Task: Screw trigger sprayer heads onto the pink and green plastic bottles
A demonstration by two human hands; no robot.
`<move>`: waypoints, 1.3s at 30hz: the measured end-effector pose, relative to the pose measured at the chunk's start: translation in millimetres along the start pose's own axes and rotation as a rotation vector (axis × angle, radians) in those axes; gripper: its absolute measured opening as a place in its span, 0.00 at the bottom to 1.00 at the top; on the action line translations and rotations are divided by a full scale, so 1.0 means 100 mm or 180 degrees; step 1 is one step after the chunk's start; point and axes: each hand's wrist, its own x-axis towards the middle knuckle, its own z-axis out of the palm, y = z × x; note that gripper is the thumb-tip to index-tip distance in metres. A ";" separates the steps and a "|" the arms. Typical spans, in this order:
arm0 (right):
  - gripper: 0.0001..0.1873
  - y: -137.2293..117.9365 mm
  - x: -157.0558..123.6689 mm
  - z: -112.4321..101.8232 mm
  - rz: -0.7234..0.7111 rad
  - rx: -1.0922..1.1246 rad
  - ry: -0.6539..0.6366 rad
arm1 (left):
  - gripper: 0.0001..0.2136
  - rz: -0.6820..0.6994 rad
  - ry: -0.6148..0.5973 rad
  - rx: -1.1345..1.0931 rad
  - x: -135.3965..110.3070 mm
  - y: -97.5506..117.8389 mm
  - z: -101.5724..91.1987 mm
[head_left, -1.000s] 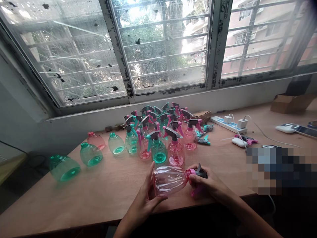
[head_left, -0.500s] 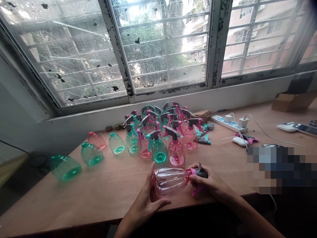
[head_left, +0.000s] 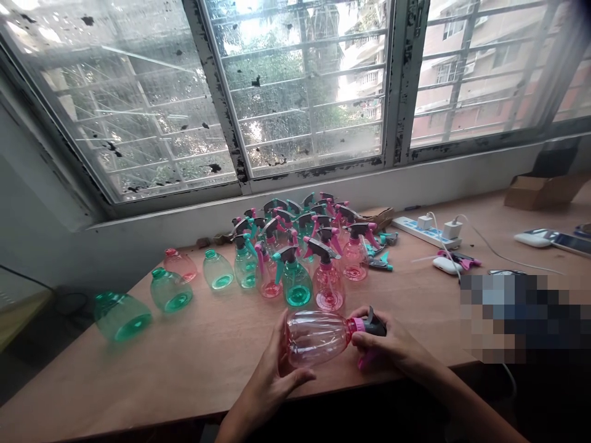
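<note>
A clear pink spray bottle (head_left: 317, 337) lies sideways in the air over the table's front edge, its neck pointing right. My left hand (head_left: 280, 364) cups its base, with the thumb underneath and the fingers behind. At the neck, my right hand (head_left: 390, 341) grips the black and pink trigger sprayer (head_left: 373, 325), which sits on the bottle's mouth. The pink trigger (head_left: 368, 358) hangs below those fingers. Just beyond stand a pink spray bottle (head_left: 329, 289) and a green spray bottle (head_left: 297, 284), both upright with sprayers on.
Several more capped bottles crowd toward the window. To the left are headless bottles, among them a green bottle (head_left: 122, 317) and a pink bottle (head_left: 180, 264). Loose teal sprayers (head_left: 381, 261), a power strip (head_left: 427, 232), a loose pink sprayer (head_left: 462, 261) and a cardboard box (head_left: 545, 191) lie right.
Both hands keep their hold on the pink bottle and its sprayer. The left fingers sit slightly lower and closer around the base; otherwise little differs.
</note>
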 end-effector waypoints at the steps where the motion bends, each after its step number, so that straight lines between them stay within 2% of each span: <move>1: 0.20 0.00 0.00 0.00 0.0007 -0.0003 0.0002 | 0.49 0.0006 -0.0014 -0.0038 0.00 0.00 0.00; 5: 0.21 0.01 0.02 0.00 -0.0008 0.0010 0.0081 | 0.45 0.0206 0.0065 -0.0019 0.01 -0.07 -0.01; 7: 0.21 0.01 0.02 0.00 -0.0018 0.0014 0.0104 | 0.49 0.0162 0.0080 -0.0059 0.01 -0.09 0.00; 9: 0.21 0.00 0.01 0.00 -0.0005 0.0008 0.0098 | 0.57 0.0033 0.0139 -0.0094 0.01 -0.08 0.01; 11: 0.22 -0.01 0.00 0.00 0.0024 -0.0004 0.0097 | 0.60 -0.0061 0.0167 -0.0185 0.00 -0.04 0.02; 14: 0.23 -0.01 0.00 0.00 0.0059 -0.0013 0.0123 | 0.54 -0.0096 0.0040 -0.0273 -0.01 0.00 0.03; 21: 0.22 0.00 0.01 0.02 -0.0013 0.0016 0.0108 | 0.46 0.0286 0.0007 0.0137 -0.01 -0.01 0.03; 24: 0.22 -0.03 0.01 0.03 -0.0005 -0.0010 0.0065 | 0.56 0.0134 0.0006 0.0081 -0.01 -0.01 0.03; 26: 0.22 -0.04 0.00 0.04 0.0000 -0.0026 0.0049 | 0.58 0.0014 0.0069 0.0076 -0.01 -0.01 0.02; 29: 0.23 -0.03 0.01 0.03 0.0001 -0.0024 0.0067 | 0.52 -0.0020 0.0164 0.0206 -0.01 -0.04 0.00; 34: 0.24 0.00 0.02 0.03 0.0022 -0.0009 0.0104 | 0.44 0.0182 0.0347 0.0393 0.02 -0.09 -0.02; 39: 0.24 -0.03 0.00 0.04 0.0068 -0.0033 0.0123 | 0.60 0.0115 0.0164 -0.0034 -0.01 -0.04 0.01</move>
